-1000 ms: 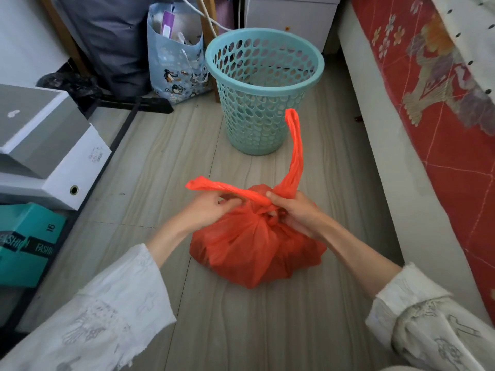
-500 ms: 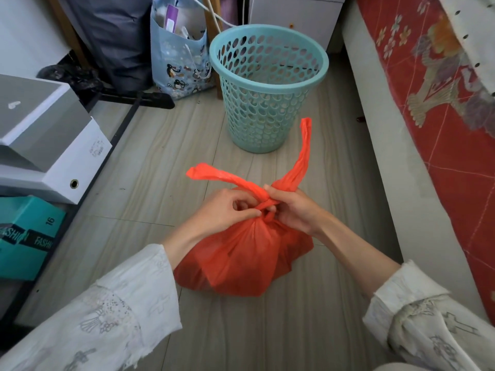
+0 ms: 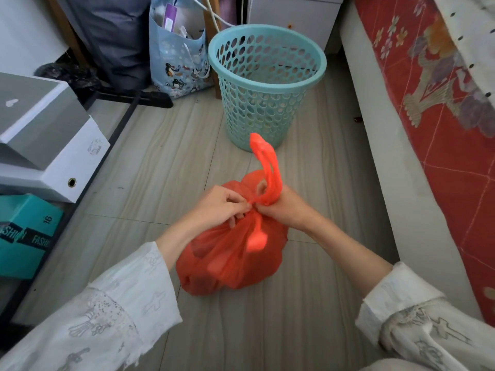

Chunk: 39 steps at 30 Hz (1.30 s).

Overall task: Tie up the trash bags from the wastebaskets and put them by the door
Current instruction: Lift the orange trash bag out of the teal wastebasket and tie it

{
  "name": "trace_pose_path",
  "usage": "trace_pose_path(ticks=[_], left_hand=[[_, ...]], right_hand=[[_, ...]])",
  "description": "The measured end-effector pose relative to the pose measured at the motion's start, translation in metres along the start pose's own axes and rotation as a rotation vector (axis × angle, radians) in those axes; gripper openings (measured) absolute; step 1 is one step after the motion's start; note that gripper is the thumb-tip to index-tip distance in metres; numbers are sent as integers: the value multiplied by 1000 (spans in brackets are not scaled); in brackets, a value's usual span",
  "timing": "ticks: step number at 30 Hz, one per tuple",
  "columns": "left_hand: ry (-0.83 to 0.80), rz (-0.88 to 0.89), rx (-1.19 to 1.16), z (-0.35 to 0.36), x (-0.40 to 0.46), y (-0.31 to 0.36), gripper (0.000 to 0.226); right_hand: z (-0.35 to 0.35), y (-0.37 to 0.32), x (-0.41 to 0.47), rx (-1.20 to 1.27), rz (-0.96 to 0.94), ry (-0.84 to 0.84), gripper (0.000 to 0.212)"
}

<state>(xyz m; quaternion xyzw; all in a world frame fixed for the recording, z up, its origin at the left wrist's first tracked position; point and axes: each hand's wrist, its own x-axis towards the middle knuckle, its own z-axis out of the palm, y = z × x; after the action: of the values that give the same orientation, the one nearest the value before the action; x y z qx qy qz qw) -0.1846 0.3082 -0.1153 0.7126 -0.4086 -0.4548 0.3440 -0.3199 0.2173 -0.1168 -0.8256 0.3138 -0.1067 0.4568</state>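
Two hands meet at the gathered neck of a translucent orange-red plastic trash bag [image 3: 233, 261], which sits full and rounded on the pale wood-grain floor [image 3: 308, 317]. The left hand [image 3: 218, 207] has its fingers curled and pinches the twisted plastic at the neck from the left side. The right hand [image 3: 285, 210] is closed round the neck from the right, touching the left hand at the fingertips. One orange-red handle strip [image 3: 266, 162] rises from the right hand's grip and curls over at its tip. A second handle strip [image 3: 257, 236] hangs down the front of the bag below the hands; it is blurred.

Just beyond the bag stands a round turquoise perforated plastic wastebasket [image 3: 265, 84], upright, apart from the bag. To the right runs a bed with a red patterned cover [image 3: 442, 129]. To the left lie a stacked grey-and-white cardboard box [image 3: 48, 145] and, below it, a teal cardboard box printed FASHION [image 3: 24, 236]. Behind the wastebasket, to its left, leans a light-blue penguin-print tote bag [image 3: 176, 62]. Both forearms wear loose white printed sleeves [image 3: 115, 311].
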Motion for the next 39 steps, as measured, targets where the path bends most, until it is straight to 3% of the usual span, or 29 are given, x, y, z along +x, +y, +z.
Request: trace_pose_path(ticks=[1,3,5,7,10,14,16,19,26,30,37,39], left_hand=[[7,37,82,1,1,1,16],[25,104,210,3,1,3,18],[39,128,225,3,0,2,18],[30,133,181,3,-3,1,16],[25,142,135,7,-6,-1,10],[53,154,167,8,-2,-7,20],[112,124,144,6,1,-12,24],[214,99,99,6,0,-11,12],[274,195,211,8,1,-7,8],[224,229,273,11,2,-8,9],[73,496,670,8,4,-11,21],[45,517,716,7,5,-13,20]], right_hand=[[1,1,0,-73,-20,43,5],[6,3,-2,-286,-54,108,40],[9,8,0,-319,-31,150,31],[8,7,2,2,137,171,3],[5,6,1,557,354,135,16],[2,4,-4,788,377,38,24],[2,3,-6,791,350,23,27],[4,3,-8,731,297,36,30],[4,2,-9,499,199,191,27],[1,3,-8,479,237,217,25],[-4,11,-4,469,422,250,3],[-5,20,0,395,462,308,12]])
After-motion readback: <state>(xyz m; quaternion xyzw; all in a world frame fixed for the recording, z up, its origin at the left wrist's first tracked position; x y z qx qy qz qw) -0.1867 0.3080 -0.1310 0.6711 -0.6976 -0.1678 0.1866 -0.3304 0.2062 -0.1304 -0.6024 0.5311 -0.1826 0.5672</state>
